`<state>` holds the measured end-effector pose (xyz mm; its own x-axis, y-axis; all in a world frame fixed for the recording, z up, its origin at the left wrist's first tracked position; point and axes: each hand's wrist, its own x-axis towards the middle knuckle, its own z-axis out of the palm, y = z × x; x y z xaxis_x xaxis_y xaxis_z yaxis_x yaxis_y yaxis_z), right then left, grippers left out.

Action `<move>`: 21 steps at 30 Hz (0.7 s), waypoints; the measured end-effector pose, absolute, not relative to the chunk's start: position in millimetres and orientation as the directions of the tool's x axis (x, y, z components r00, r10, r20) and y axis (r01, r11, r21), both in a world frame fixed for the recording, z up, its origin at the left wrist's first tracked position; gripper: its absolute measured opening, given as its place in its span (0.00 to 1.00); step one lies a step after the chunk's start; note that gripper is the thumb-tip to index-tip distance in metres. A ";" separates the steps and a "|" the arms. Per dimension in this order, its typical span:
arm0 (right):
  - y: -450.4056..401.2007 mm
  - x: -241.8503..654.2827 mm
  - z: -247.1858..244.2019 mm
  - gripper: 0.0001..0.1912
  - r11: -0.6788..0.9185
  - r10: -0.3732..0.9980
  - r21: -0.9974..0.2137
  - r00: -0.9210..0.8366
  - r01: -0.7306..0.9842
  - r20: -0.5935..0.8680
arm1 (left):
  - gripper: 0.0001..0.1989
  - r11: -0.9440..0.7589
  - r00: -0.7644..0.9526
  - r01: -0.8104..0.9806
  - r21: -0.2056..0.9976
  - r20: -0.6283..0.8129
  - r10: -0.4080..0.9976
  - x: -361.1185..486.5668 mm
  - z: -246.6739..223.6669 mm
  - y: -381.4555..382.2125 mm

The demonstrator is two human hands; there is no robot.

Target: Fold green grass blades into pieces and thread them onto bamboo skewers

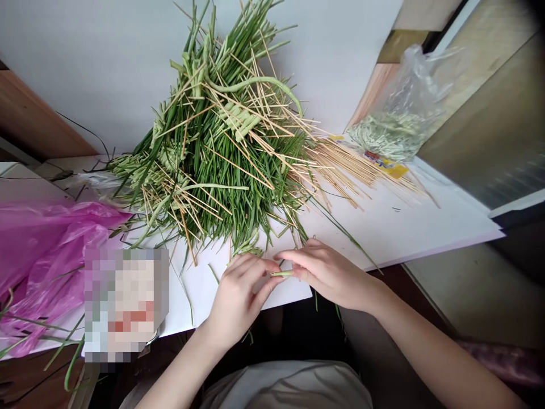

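Note:
My left hand is closed, pinching one end of a short pale green bean piece between thumb and fingers. At its other end, the thumb and fingertips of my right hand close on the same piece. Just beyond both hands lies a large heap of green chives. Thin wooden skewers lie scattered over the heap and bundled at its right side. On top of it sits a cluster of short bean pieces set side by side, and a long curved bean trails across.
A crumpled pink plastic bag lies at the left, beside a blurred-out object. At the back right stands a clear plastic bag with pale green strips inside. Loose green stalks lie on the white table and hang over its front edge.

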<state>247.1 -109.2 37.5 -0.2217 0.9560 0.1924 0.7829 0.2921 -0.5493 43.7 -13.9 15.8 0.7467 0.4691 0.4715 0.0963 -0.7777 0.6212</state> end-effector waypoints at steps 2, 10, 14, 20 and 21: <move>-111.1 254.9 37.6 0.07 0.260 0.965 -0.565 -0.210 0.783 0.153 | 0.02 -0.759 0.729 0.116 0.640 0.465 0.503 40.4 16.0 -9.9; -115.2 250.0 36.4 0.15 0.213 0.971 -0.708 -0.226 0.674 0.077 | 0.09 -0.882 0.808 0.131 0.453 0.467 0.360 39.2 22.0 -15.3; -115.3 244.9 39.5 0.18 0.185 0.969 -0.795 -0.244 0.578 0.047 | 0.08 -0.953 0.819 0.122 0.278 0.514 0.255 43.4 26.8 -20.4; -114.9 241.3 44.2 0.17 0.206 0.957 -0.808 -0.285 0.552 0.049 | 0.10 -0.904 0.841 0.098 0.417 0.451 0.299 43.6 31.1 -23.3; -115.8 240.4 44.3 0.16 0.223 0.954 -0.800 -0.294 0.558 0.061 | 0.11 -0.836 0.858 0.084 0.543 0.387 0.338 42.8 30.9 -25.1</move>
